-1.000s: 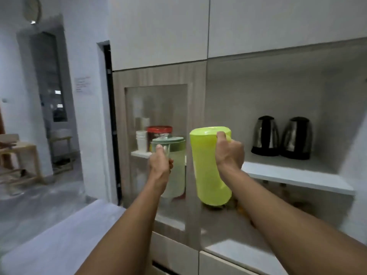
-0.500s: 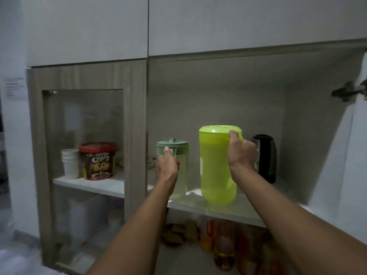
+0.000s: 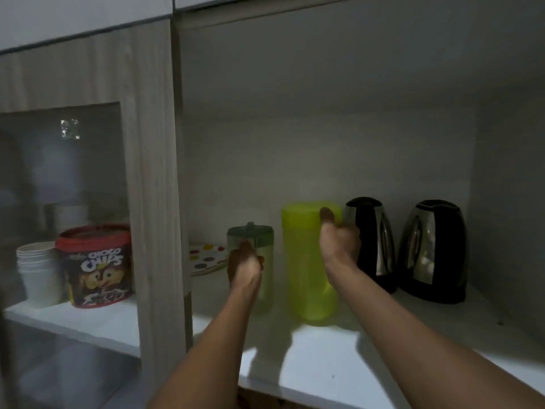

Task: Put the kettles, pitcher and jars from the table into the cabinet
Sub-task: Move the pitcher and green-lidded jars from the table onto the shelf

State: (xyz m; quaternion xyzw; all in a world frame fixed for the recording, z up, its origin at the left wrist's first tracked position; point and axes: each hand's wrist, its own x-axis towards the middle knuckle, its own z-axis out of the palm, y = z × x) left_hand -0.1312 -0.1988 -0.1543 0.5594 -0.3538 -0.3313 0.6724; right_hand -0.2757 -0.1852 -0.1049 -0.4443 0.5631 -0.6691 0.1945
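Paper cups (image 3: 38,273) and cereal tub (image 3: 95,267) sit behind glass at 9 o'clock. On the open cabinet shelf (image 3: 324,358), left hand (image 3: 244,264) is curled round the upright green-lidded jar (image 3: 262,240). At its 3 o'clock, right hand (image 3: 339,246) grips the yellow-green pitcher (image 3: 303,261). Near kettle (image 3: 371,243) and far kettle (image 3: 433,249) stand at 3 o'clock of the pitcher.

White cabinet shelf (image 3: 324,364), loaded.
We record, left to right: paper cups (image 3: 37,273), cereal tub (image 3: 95,267), spotted plate (image 3: 206,256), green-lidded jar (image 3: 267,290), yellow-green pitcher (image 3: 303,261), steel kettle (image 3: 371,243), second kettle (image 3: 433,249).
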